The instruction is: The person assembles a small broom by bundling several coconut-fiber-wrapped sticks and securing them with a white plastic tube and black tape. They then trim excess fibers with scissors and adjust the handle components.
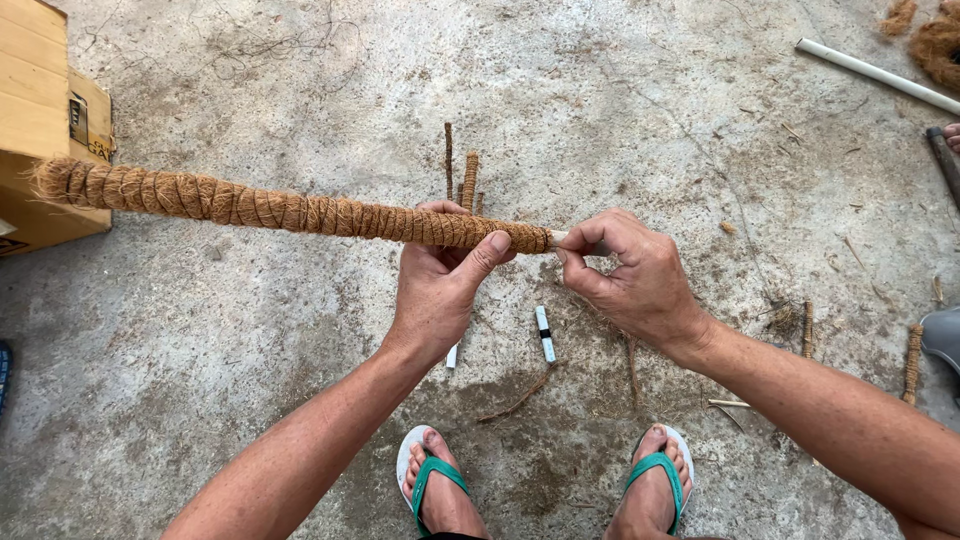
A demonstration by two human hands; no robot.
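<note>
Two hands [540,275], coir pole [290,210], white tip [557,237] mostly hidden

Left hand [437,283] grips coir-wrapped pole [270,209] – right hand [632,272] pinches its white tip [557,237].

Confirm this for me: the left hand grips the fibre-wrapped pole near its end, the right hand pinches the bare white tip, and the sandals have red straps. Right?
Not quite. The head view shows the sandals have green straps, not red. The rest holds: the left hand grips the fibre-wrapped pole near its end, and the right hand pinches the bare white tip.
</note>
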